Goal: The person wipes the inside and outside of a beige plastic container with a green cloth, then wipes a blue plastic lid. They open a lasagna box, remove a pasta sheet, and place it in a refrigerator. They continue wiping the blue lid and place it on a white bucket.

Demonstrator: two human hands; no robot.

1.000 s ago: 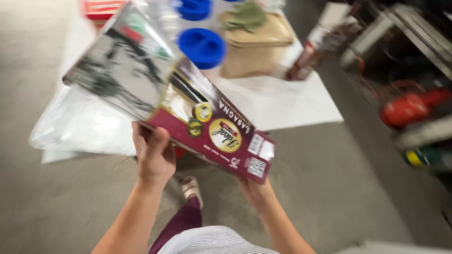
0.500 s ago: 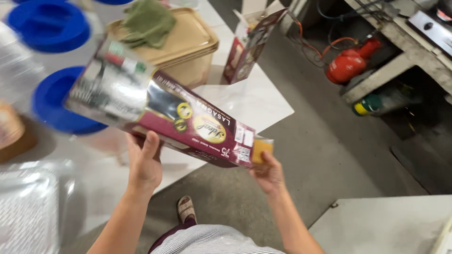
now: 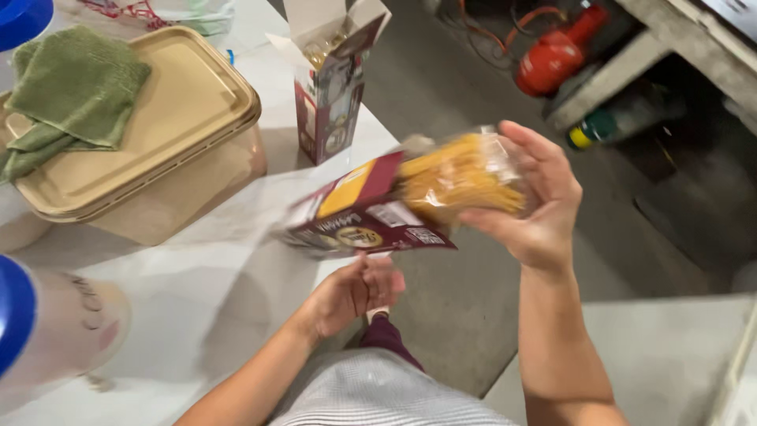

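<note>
Both hands (image 3: 536, 197) blurred around pasta box (image 3: 363, 209).

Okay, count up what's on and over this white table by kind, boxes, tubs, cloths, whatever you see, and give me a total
Pasta boxes: 2, one held by the left hand and the right hand, one standing open
Clear bag of pasta: 1
Tan lidded tub: 1
Green cloth: 1
Blue-lidded containers: 2
Total: 7

You stand in garage-like storage space: bare concrete floor (image 3: 473, 315), red tool (image 3: 556, 55) under rough workbench (image 3: 631, 59), white table (image 3: 197, 276) with lidded tub (image 3: 158, 150).
</note>
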